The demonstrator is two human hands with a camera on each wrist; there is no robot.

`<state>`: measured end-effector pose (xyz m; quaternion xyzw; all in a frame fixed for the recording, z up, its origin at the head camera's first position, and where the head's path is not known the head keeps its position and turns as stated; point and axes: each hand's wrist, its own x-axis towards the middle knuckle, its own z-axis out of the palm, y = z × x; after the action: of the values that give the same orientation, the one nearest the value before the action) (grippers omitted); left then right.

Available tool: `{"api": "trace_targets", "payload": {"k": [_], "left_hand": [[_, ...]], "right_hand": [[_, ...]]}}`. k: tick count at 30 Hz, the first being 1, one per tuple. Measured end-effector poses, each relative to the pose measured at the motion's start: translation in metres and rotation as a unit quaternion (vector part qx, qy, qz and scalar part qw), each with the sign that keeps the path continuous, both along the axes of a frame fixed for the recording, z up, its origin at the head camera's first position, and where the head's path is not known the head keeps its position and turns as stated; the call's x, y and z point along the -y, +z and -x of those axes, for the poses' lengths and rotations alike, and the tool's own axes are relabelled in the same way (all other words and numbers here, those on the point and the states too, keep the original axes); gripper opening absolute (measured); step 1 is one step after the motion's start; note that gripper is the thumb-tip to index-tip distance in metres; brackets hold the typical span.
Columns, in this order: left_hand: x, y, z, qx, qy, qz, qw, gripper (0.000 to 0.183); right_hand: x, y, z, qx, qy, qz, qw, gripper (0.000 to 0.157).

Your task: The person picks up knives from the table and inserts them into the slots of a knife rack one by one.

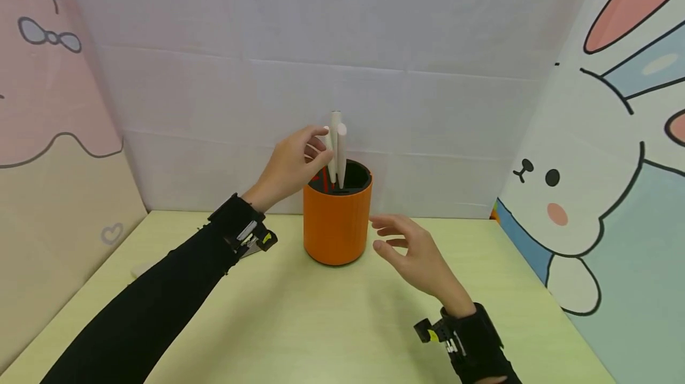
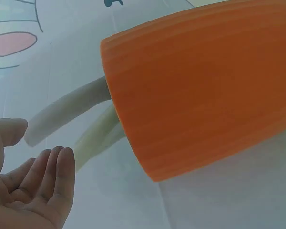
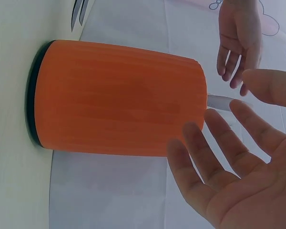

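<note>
An orange cylindrical holder with a black slotted top stands upright on the table. Several white handles stick up out of it; what they belong to is hidden inside. Beside the handle tops is my left hand, thumb and fingers apart. In the left wrist view, one handle ends close to the thumb, and the left hand is not closed round it. My right hand hovers at the holder's right side, its fingers spread and relaxed, with nothing held.
Partly behind my left forearm, something with a pale end lies on the table; its narrow metal tips show in the right wrist view. A white cloth wall rises behind the holder, with cartoon-printed panels at both sides.
</note>
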<state>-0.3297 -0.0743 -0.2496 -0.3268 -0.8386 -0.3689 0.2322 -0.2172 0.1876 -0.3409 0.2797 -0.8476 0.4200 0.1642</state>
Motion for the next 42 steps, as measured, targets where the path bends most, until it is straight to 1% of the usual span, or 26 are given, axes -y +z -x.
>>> {"api": "trace_targets", "payload": {"k": [5, 8, 14, 20, 23, 26, 29, 33, 37, 42], "left_hand": [[0.023, -0.012, -0.016, -0.038, 0.016, 0.020, 0.9989, 0.043], [0.040, -0.023, -0.028, -0.061, 0.033, 0.045, 0.9965, 0.046], [0.075, -0.048, -0.046, -0.095, 0.074, 0.101, 0.9876, 0.049], [0.109, -0.075, -0.058, -0.123, 0.104, 0.133, 0.9779, 0.050], [0.124, -0.089, -0.064, -0.129, 0.115, 0.141, 0.9749, 0.051], [0.138, -0.102, -0.072, -0.127, 0.121, 0.146, 0.9737, 0.050], [0.151, -0.115, -0.077, -0.126, 0.125, 0.150, 0.9726, 0.050], [0.165, -0.132, -0.081, -0.119, 0.128, 0.146, 0.9738, 0.050], [0.171, -0.150, -0.086, -0.109, 0.129, 0.147, 0.9747, 0.049], [0.168, -0.167, -0.092, -0.101, 0.117, 0.165, 0.9741, 0.054]], "right_hand": [[-0.005, 0.001, -0.002, -0.007, 0.001, 0.003, 1.000, 0.038], [-0.010, -0.001, -0.002, -0.006, -0.005, 0.000, 1.000, 0.038], [-0.018, -0.007, -0.001, -0.004, -0.015, -0.026, 1.000, 0.039], [-0.029, -0.016, -0.001, -0.026, -0.024, -0.059, 0.998, 0.042], [-0.036, -0.024, -0.001, -0.043, -0.031, -0.086, 0.995, 0.044], [-0.042, -0.031, -0.001, -0.058, -0.037, -0.111, 0.991, 0.045], [-0.046, -0.037, -0.002, -0.060, -0.046, -0.127, 0.989, 0.046], [-0.048, -0.044, -0.002, -0.054, -0.054, -0.137, 0.988, 0.047], [-0.050, -0.050, -0.003, -0.045, -0.058, -0.142, 0.987, 0.048], [-0.051, -0.057, -0.004, -0.033, -0.063, -0.157, 0.985, 0.052]]}}
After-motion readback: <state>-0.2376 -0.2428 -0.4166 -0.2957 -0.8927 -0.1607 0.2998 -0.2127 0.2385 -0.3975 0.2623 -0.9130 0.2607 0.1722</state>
